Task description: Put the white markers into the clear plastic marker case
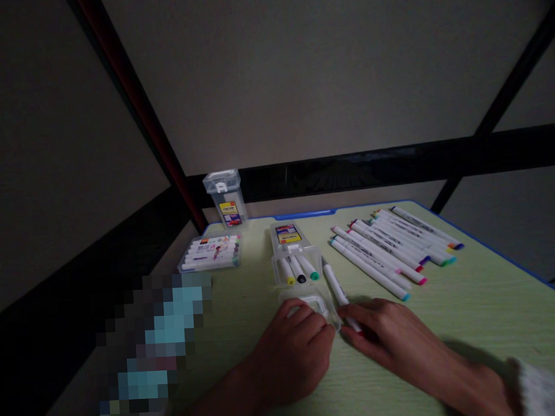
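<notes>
A clear plastic marker case [279,239] lies on its side with its opening towards me. Inside are markers with yellow, black and green ends [300,276]. Its clear lid [317,304] hangs open on the table in front, partly hidden by my left hand [297,350], whose curled fingers rest over the lid's near edge. Just right of the case, a white marker with a red end [337,287] lies slantwise. My right hand [391,332] has its thumb and fingers closed about this marker's near end, close to the lid.
Several white markers with coloured ends [382,252] lie in a loose row at the right. An upright clear case [228,201] stands at the back left. Nearer, a flat clear box of markers [212,253] lies on the light green table [492,321]. A pixelated patch covers the left edge.
</notes>
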